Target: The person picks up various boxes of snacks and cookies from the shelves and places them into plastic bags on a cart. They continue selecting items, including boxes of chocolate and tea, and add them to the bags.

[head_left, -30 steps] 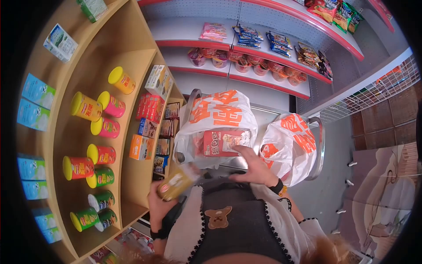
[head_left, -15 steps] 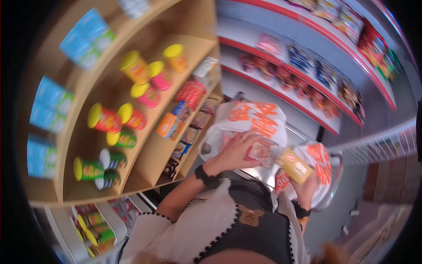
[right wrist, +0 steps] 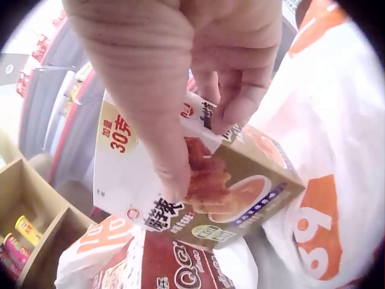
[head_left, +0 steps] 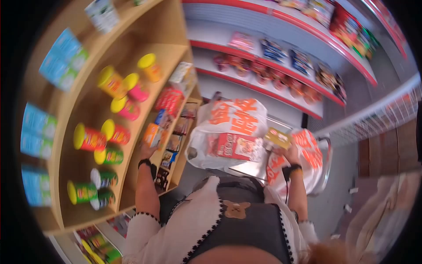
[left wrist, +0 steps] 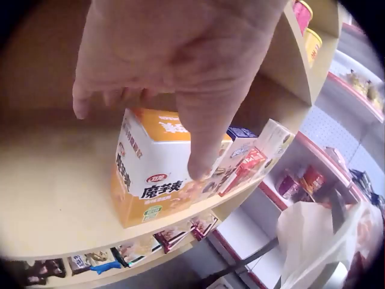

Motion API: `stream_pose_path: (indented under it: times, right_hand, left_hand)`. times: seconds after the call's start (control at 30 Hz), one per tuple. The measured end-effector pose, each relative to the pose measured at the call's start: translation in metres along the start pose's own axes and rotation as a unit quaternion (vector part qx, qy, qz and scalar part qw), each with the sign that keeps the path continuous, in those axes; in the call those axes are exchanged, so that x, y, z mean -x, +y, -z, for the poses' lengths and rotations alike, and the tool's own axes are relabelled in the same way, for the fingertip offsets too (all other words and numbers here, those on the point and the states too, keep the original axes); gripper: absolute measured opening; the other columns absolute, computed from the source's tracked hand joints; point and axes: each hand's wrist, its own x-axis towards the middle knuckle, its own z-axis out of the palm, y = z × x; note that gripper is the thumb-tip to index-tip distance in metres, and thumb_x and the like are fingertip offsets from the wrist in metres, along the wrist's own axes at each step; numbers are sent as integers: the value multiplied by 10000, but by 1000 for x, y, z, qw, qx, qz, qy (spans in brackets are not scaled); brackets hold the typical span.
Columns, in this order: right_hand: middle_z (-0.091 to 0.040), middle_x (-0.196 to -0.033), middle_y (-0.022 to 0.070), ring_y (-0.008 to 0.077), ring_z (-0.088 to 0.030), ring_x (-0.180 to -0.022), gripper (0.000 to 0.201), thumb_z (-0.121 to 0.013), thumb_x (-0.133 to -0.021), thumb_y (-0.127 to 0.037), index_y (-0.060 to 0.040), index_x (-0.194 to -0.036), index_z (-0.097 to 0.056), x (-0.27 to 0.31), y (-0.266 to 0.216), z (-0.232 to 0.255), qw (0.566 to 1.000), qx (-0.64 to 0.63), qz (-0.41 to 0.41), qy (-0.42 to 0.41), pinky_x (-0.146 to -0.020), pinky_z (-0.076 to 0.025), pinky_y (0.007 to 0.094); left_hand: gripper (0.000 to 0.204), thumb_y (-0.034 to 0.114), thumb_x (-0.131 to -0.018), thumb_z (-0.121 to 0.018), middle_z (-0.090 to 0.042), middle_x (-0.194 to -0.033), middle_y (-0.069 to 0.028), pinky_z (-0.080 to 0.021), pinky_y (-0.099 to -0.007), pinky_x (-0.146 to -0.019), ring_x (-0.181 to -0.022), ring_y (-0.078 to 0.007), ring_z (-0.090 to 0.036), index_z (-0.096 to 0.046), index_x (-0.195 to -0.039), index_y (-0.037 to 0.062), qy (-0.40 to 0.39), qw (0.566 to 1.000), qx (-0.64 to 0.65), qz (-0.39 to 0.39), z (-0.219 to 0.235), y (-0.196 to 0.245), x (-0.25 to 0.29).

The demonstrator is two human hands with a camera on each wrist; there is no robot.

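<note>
My left hand (head_left: pixel 147 152) is at the wooden shelf, over an orange-and-white box (head_left: pixel 153 134). In the left wrist view, the thumb of my left hand (left wrist: pixel 180 54) lies against the front right edge of that box (left wrist: pixel 156 174), while the other fingers extend above and behind it, apart from each other. A brown-and-white box (right wrist: pixel 240 195) is gripped in my right hand (right wrist: pixel 180 60), thumb on one face and fingers on another. In the head view, that box (head_left: pixel 278 138) is tilted between the two white bags. A red box (head_left: pixel 237 147) lies on the left bag (head_left: pixel 246 114).
Right of the red box stands the second bag (head_left: pixel 307 154), on a metal cart (head_left: pixel 248 169). Round snack cans (head_left: pixel 90 137) fill the wooden shelf (head_left: pixel 145 57). Red-edged shelves (head_left: pixel 263 61) with packets and cups are beyond; a wire rack (head_left: pixel 378 114) is at the right.
The brown-and-white box passed from my left hand to my right. My left hand went to the red box's area, then left to the shelf. My right hand left the red box.
</note>
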Motion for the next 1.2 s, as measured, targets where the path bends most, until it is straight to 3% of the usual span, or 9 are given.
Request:
stream_pose_path:
  times: [0.1,0.17,0.27,0.43,0.63,0.7,0.83,0.93,1.2]
  right_hand:
    - [-619,-1044,71,240,-583,-978,799,-887,-483,-155,-74,-1153,-460,-30,70,-11,1000,-4,-9,-12,-892,-441,334]
    - [-573,-1144,110,265,-556,-1050,968,-899,-456,-198,-89,-1267,-382,-53,130,-11,959,-235,-118,-108,-941,-423,343]
    - [-472,-1266,174,308,-480,-1163,1156,-907,-425,-231,-78,-1367,-254,-32,81,13,980,142,-133,-43,-998,-386,364]
    - [-397,-1295,243,383,-359,-1239,1116,-853,-519,-306,-17,-1378,-202,22,6,23,979,164,-99,70,-1014,-356,412]
    - [-496,-1156,212,379,-467,-1083,518,-688,-705,-187,0,-1146,-488,119,-63,-17,974,117,-30,191,-955,-358,423]
    - [-515,-1143,202,366,-466,-1097,503,-700,-702,-210,-6,-1121,-510,130,-96,-32,980,96,-56,162,-963,-359,413]
    - [-440,-1250,197,355,-416,-1168,700,-756,-657,-262,-42,-1240,-437,118,-187,-31,986,72,147,-29,-991,-338,420]
    - [-416,-1257,197,349,-395,-1188,818,-786,-603,-271,-66,-1291,-393,107,-239,-29,959,60,251,-117,-988,-342,414]
    - [-530,-982,152,351,-528,-918,665,-819,-530,-264,-46,-1087,-529,121,-209,15,963,229,143,-10,-773,-451,417]
  left_hand:
    - [800,283,-552,-828,-564,-1118,-221,-454,-432,-892,-1056,-366,-541,-413,-1175,0,39,992,-69,97,-11,-3,-6]
    - [805,270,-549,-830,-569,-1107,-217,-459,-439,-879,-1047,-367,-543,-408,-1183,10,60,990,-88,93,-17,4,-2]
    - [774,218,-556,-816,-563,-1101,-229,-448,-448,-887,-1059,-378,-523,-413,-1183,9,74,989,-86,90,-13,4,2]
    - [576,308,-561,-797,-637,-952,-195,-495,-433,-772,-889,-389,-601,-590,-1025,37,35,989,-87,115,22,50,37]
    - [528,54,-619,-773,-571,-952,-126,-478,-343,-805,-911,-198,-564,-435,-1021,3,120,927,351,-58,3,4,114]
    - [544,1,-608,-761,-536,-1039,-124,-481,-337,-836,-959,-209,-567,-442,-1049,17,70,931,359,-9,26,42,152]
    - [617,49,-595,-788,-539,-1061,-98,-486,-335,-842,-972,-215,-575,-470,-1122,24,-111,947,284,-105,60,148,182]
    - [617,181,-575,-802,-569,-1067,-92,-493,-332,-829,-969,-215,-602,-518,-1110,64,-222,902,177,-324,44,228,177]
    - [714,279,-668,-754,-460,-1283,-138,-412,-396,-954,-1177,-319,-459,-435,-1284,109,-285,803,165,-496,-11,310,186]
